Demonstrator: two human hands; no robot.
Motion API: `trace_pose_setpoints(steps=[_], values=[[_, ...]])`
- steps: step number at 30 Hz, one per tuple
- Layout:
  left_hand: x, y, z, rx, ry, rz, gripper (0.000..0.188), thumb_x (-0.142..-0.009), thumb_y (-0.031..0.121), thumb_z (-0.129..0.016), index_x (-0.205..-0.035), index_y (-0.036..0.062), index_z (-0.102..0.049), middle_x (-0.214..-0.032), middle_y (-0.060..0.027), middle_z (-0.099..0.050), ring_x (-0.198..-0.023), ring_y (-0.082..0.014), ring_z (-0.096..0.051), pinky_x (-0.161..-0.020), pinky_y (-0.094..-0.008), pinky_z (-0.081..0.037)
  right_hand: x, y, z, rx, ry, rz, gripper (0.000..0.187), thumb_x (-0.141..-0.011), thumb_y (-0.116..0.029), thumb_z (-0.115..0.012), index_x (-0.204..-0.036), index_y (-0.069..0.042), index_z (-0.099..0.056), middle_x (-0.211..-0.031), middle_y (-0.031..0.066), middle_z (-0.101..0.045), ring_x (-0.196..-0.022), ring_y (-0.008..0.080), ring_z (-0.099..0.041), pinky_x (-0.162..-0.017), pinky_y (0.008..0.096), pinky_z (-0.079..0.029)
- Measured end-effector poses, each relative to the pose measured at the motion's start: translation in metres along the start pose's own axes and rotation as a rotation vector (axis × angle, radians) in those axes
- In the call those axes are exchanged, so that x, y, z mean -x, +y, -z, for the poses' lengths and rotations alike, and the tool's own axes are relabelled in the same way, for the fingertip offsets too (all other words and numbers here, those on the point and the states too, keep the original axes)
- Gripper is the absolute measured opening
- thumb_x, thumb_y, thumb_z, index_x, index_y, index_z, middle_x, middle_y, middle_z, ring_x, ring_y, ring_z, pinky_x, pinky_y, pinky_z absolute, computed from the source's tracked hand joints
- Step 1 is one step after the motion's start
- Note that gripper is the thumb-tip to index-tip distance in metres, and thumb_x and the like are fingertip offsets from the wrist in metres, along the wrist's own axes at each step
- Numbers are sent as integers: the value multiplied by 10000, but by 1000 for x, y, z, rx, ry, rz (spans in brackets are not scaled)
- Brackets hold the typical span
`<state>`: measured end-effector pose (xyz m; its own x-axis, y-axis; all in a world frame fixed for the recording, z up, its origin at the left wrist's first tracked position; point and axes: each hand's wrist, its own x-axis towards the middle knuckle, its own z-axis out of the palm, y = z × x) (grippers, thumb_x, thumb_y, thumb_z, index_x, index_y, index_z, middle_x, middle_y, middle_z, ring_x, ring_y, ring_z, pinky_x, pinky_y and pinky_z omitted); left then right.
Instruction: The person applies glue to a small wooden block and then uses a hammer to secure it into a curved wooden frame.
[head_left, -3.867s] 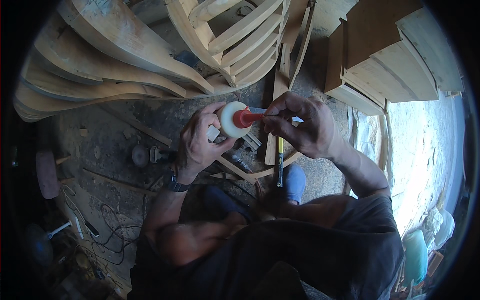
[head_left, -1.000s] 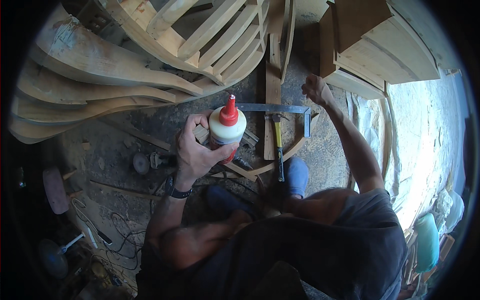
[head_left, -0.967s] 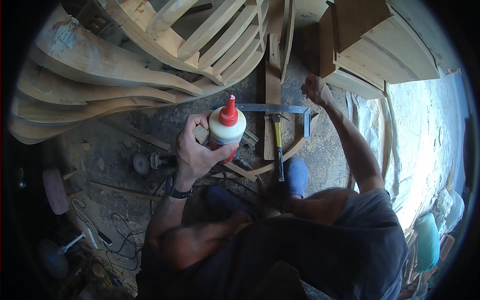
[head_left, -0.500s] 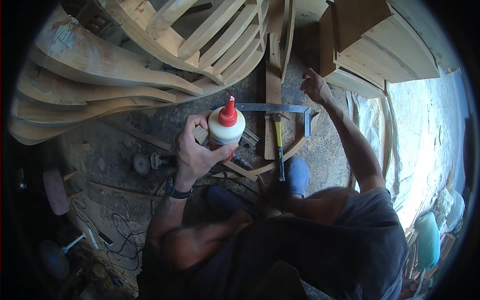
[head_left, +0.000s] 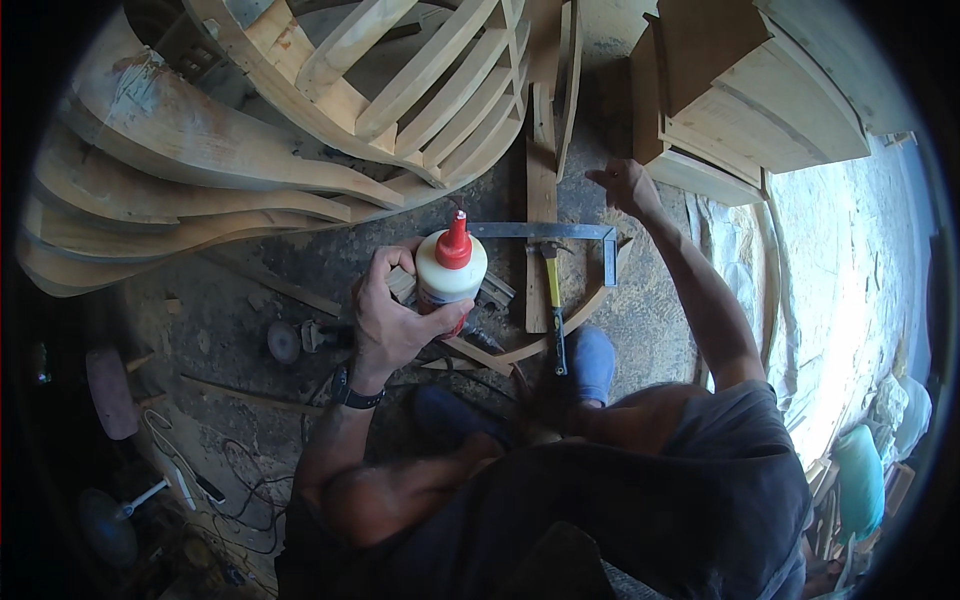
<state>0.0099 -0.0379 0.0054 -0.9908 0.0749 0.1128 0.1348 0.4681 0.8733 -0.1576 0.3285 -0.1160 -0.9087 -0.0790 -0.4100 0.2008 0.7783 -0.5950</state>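
My left hand [head_left: 388, 318] is wrapped round a white glue bottle [head_left: 452, 272] with a red nozzle, which stands upright in the grip. A small pale wood block [head_left: 402, 285] shows between the palm and the bottle; whether the hand holds it too is unclear. Out to the right, my right hand [head_left: 627, 188] is closed, its fingers curled near the corner of a wooden cabinet-like piece [head_left: 700, 172]. What those fingers hold, if anything, is hidden. Beyond the bottle, a metal try square [head_left: 540, 231] lies across a plank [head_left: 541, 190], with a yellow-handled hammer [head_left: 554, 290] beside its blade.
A large curved, slatted wooden frame [head_left: 440, 110] fills the far side, and curved legs [head_left: 200, 130] extend left. An angle grinder [head_left: 300, 340], cords [head_left: 255, 490] and wood strips lie on the floor. My blue shoe [head_left: 594, 362] is near the hammer. Shiny sheeting [head_left: 830, 270] covers the right.
My right hand has come slightly nearer, its fingers curled in more. The glue bottle sits a little lower in the picture, still in my left hand. The whole view has shifted slightly.
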Motion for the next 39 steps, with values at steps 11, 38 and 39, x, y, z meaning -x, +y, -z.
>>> trace_pose_setpoints(steps=[11,38,39], values=[[-3,-2,-5,37,-25,39,630,-669,202,-920,-1060,58,-448,-1186,-164,-626,-1116,-199,-608,-986,-372,-482,-24,45,-7,197,359,402,320,-832,-147,-684,-1129,-40,-633,-1134,180,-649,-1103,369,-593,-972,431,-467],[-5,-5,-17,1418,-62,-30,440,-951,154,-597,-1339,69,-409,-1323,-99,-532,-1280,-241,-495,-1119,-403,-368,124,-155,-25,-1815,-599,-101,591,-895,-502,-661,-1249,-43,-544,-1043,141,-679,-881,273,-702,-796,431,-597],[-3,-6,-12,1520,-55,55,426,-965,130,-570,-1357,64,-418,-1312,-89,-527,-1271,-235,-499,-1119,-404,-374,123,-154,-17,-1834,-577,-31,611,-884,-496,-681,-1262,-40,-531,-1057,145,-676,-898,279,-701,-813,431,-594]])
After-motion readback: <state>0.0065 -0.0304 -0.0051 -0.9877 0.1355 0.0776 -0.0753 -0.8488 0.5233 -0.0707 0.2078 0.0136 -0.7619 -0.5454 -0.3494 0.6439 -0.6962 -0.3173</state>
